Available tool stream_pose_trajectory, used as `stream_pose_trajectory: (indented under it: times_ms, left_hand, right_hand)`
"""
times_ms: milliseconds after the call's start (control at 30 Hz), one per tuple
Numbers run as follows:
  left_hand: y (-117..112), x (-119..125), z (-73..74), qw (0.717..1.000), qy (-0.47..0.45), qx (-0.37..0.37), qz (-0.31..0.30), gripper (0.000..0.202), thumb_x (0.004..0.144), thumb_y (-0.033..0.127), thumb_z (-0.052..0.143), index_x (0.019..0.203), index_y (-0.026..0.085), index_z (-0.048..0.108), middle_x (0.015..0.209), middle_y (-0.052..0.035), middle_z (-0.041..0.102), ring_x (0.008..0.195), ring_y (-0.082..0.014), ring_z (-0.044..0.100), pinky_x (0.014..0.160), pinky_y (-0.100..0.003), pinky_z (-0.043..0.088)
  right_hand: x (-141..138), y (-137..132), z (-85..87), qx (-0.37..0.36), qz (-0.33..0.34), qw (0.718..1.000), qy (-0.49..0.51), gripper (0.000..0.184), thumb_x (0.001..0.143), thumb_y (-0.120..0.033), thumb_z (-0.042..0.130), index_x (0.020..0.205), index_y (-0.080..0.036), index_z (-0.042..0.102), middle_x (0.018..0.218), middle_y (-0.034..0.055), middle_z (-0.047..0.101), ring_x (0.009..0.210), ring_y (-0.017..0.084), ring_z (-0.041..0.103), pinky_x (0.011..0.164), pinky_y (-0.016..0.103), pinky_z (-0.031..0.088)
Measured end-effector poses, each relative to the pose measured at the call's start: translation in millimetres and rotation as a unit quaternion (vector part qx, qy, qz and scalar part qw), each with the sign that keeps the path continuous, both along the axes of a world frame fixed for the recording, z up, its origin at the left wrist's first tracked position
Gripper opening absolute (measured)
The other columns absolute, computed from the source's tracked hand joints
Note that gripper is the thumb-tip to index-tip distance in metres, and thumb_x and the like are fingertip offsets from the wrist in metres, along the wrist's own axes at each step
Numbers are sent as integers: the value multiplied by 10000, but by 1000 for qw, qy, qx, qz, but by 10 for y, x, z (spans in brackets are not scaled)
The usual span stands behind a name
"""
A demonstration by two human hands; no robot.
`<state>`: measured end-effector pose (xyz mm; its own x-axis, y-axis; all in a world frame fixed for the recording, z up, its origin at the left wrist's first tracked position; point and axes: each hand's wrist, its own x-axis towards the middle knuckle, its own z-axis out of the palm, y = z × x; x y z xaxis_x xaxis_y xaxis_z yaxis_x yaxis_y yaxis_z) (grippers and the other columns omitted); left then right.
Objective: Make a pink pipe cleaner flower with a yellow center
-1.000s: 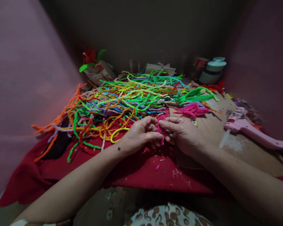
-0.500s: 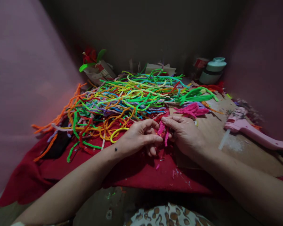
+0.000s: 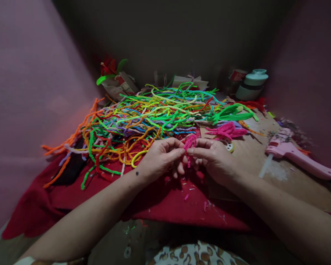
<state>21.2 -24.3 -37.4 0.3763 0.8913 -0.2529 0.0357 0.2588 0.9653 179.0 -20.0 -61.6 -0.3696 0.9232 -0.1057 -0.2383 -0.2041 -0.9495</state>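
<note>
Between my two hands is a small folded pink pipe cleaner (image 3: 190, 142), held above the red cloth. My left hand (image 3: 167, 154) pinches it from the left with thumb and forefinger. From the right, the thumb and fingers of my right hand (image 3: 213, 156) close on its lower part, and a short end hangs below. More pink pipe cleaners (image 3: 228, 130) lie in a bundle just beyond my right hand. A large tangled pile of colored pipe cleaners (image 3: 154, 114) spreads behind both hands. Beside my left wrist is a yellow scissor handle or ring (image 3: 137, 159), partly hidden.
On the right a pink glue gun (image 3: 298, 154) lies on cardboard (image 3: 292, 191), its clear stick pointing toward me. A pale green bottle (image 3: 252, 85) stands at the back right. Pink scraps (image 3: 186, 197) dot the red cloth (image 3: 165, 206). Purplish walls rise on both sides.
The pink piece now stands higher between my fingertips, its loop upright. My right hand has shifted from its top to its lower part. The view has moved slightly.
</note>
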Motion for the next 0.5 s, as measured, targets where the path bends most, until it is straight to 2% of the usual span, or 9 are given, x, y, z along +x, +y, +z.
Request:
stream_pose_trajectory:
  times_ms: [100,200,267,367,500]
  left_hand:
    - [6,-19,-1,1000,1,16,16,145,778,265,575,824,147,504,594,21,593,395,-84,543,353,-174,440]
    - [18,-49,-15,999,15,33,22,131,775,251,574,817,143,512,587,21,599,376,-78,535,339,-160,416]
    - [22,-64,-26,999,18,41,19,122,772,242,575,808,147,508,575,26,600,357,-74,525,321,-150,392]
    - [17,-73,-31,999,21,48,7,130,783,265,562,788,156,492,542,33,591,341,-77,513,301,-152,382]
    - [-1,-56,-12,999,32,43,0,131,791,264,549,796,166,462,559,25,599,349,-88,522,292,-160,387]
  right_hand:
    - [5,-9,6,-24,30,998,-50,106,679,-250,645,665,-157,596,496,-24,556,377,70,442,357,192,318]
    - [5,-26,3,-30,27,996,-79,166,685,-299,662,646,-162,578,421,-42,518,315,64,398,308,184,283]
    - [3,-42,5,-27,21,998,-43,185,710,-322,651,662,-165,567,490,-21,581,354,75,466,340,188,350]
    - [-3,-61,34,-10,2,999,43,155,725,-300,653,720,-166,575,650,20,656,523,116,600,469,220,469]
    - [-7,-51,89,2,-52,996,78,123,700,-253,680,754,-170,607,665,13,653,571,126,622,500,224,488]
